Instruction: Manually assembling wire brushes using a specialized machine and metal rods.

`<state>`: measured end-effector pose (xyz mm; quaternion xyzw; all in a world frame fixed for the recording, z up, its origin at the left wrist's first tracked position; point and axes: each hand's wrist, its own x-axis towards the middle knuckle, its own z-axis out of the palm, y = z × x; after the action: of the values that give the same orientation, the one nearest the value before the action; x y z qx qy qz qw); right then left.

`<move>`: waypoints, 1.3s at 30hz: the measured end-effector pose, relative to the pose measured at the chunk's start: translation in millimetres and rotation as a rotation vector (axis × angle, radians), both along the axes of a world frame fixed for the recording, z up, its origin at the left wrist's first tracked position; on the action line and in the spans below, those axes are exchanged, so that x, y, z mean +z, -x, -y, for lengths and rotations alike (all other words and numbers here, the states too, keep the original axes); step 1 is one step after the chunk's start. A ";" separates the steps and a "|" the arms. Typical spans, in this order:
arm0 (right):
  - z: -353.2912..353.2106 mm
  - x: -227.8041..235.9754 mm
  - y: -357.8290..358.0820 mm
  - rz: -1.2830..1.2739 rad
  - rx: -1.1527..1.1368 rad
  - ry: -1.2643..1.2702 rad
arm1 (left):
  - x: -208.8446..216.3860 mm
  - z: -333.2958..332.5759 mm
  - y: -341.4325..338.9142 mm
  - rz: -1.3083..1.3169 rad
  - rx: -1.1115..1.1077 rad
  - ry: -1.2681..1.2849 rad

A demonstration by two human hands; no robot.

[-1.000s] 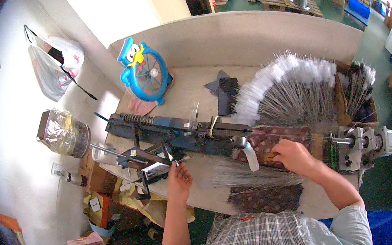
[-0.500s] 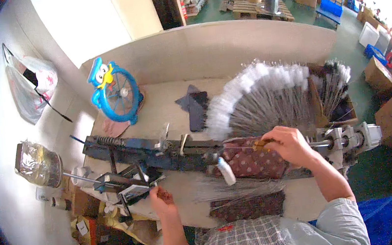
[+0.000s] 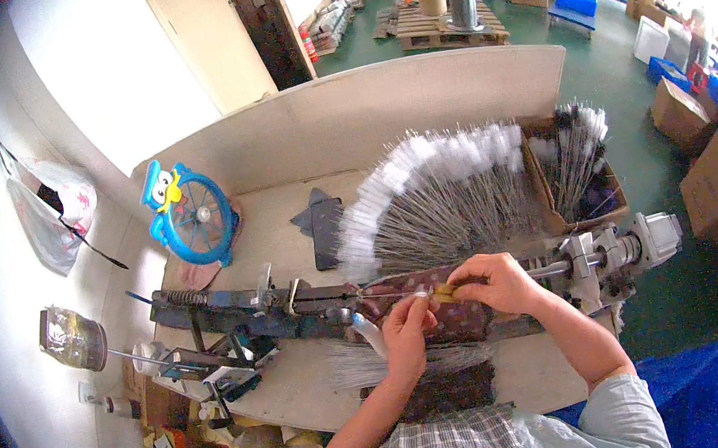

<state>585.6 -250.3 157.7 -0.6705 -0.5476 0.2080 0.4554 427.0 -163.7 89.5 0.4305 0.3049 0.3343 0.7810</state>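
Note:
Over the middle of a long bench machine (image 3: 319,299), both my hands work close together. My right hand (image 3: 501,285) pinches a small yellow-brown piece (image 3: 443,293), in line with a metal shaft (image 3: 551,268) on its right. Just left of it, my left hand (image 3: 408,331) is closed, fingertips at a small whitish bit whose kind I cannot make out. A thin wire (image 3: 386,294) runs left from the fingertips. Below lies a dark red dotted cloth (image 3: 463,324). A white bottle with a bluish tip (image 3: 370,335) is partly behind my left hand.
Many white-bristled wire brushes (image 3: 435,178) fan out behind the machine. Dark brushes stand in a cardboard box (image 3: 545,190). Loose wires (image 3: 350,366) lie in front. At left are a blue duck-shaped wheel (image 3: 197,216), a dark phone-like slab (image 3: 329,237) and a black metal frame (image 3: 214,361).
My left hand has gone from the black frame at the left over to the machine's middle, beside my right hand. The right hand keeps its pinch. The whole view has shifted slightly.

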 end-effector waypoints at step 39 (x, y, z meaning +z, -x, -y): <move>-62.6 -11.7 59.3 0.515 -0.116 -0.225 | 23.7 -16.0 12.8 0.159 0.255 0.355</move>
<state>526.3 -187.7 145.9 -0.6768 -0.6256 -0.0577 0.3838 414.2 -147.8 113.3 0.2167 0.3485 0.4044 0.8173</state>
